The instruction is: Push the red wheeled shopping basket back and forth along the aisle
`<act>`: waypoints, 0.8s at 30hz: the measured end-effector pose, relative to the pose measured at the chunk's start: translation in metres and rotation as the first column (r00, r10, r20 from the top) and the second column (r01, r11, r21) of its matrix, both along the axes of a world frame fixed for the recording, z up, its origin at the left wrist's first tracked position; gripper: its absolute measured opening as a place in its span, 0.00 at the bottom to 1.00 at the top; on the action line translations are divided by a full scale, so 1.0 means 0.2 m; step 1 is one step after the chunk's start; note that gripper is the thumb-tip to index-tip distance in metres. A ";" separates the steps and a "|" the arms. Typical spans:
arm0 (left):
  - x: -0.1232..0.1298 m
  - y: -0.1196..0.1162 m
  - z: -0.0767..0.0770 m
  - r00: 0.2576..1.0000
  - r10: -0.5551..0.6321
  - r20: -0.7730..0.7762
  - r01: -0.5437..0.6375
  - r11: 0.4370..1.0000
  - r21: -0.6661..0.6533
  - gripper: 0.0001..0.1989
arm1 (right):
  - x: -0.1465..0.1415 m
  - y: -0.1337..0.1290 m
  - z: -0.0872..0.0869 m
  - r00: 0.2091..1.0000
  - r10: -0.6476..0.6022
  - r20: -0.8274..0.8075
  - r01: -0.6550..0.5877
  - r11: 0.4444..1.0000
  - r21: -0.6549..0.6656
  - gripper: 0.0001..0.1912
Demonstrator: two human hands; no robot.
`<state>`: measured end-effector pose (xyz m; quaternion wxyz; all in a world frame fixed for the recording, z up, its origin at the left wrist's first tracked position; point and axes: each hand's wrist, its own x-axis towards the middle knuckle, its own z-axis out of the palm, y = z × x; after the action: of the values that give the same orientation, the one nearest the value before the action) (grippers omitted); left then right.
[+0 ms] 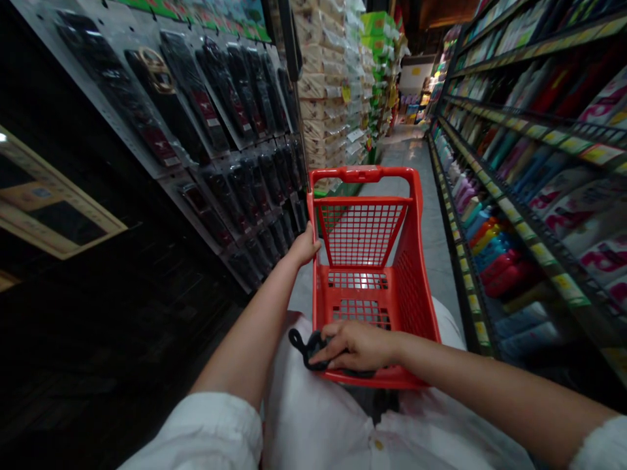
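A red plastic shopping basket (414, 261) stands in front of me, with a grid flap at its far end and a slotted bottom. My left hand (304, 248) is closed around its left rim, about halfway along. At the near rim, my right hand (360, 346) lies with bent fingers over a black thing with a loop (300, 341) at its left end. Its exact kind is unclear, since the fingers cover much of it. No goods show inside the basket.
Packaged belts (196, 91) hang on a rack at the left. Beyond it rise stacked beige packs (321, 98) and green packs (379, 39). Shelves of bottles and packs (533, 156) line the right side. Between them runs a grey tiled aisle (404, 156).
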<state>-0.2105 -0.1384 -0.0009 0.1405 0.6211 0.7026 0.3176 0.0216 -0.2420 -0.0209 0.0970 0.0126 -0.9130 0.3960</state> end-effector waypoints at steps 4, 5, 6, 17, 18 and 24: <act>0.02 0.01 0.02 0.997 0.019 -0.070 -0.027 0.993 -0.117 0.44 | -0.04 0.03 0.00 0.994 -0.106 -0.025 0.106 0.994 0.012 0.16; 0.02 0.01 0.02 0.998 0.017 -0.064 -0.024 0.993 -0.116 0.44 | -0.06 0.04 0.00 0.988 -0.150 -0.036 0.150 0.989 0.005 0.16; 0.02 0.02 0.02 0.999 0.007 -0.050 -0.012 0.994 -0.105 0.44 | -0.07 0.04 0.00 0.987 -0.158 -0.030 0.158 0.987 -0.012 0.16; -0.08 0.07 -0.04 0.966 -0.185 0.183 0.172 0.981 0.085 0.42 | 0.25 0.22 0.03 0.785 0.481 0.390 -0.178 0.778 -0.603 0.12; -0.08 0.08 -0.04 0.965 -0.183 0.187 0.170 0.982 0.086 0.42 | 0.25 0.26 0.01 0.779 0.460 0.425 -0.106 0.766 -0.634 0.13; -0.04 0.09 -0.03 0.971 -0.024 0.237 0.007 0.997 0.071 0.38 | -0.09 0.41 -0.05 0.683 -0.550 0.481 0.728 0.462 -0.506 0.16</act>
<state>-0.2194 -0.1197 -0.0075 0.2043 0.5888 0.6643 0.4126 0.0041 -0.1602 -0.0318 0.1215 -0.4185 -0.6487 0.6240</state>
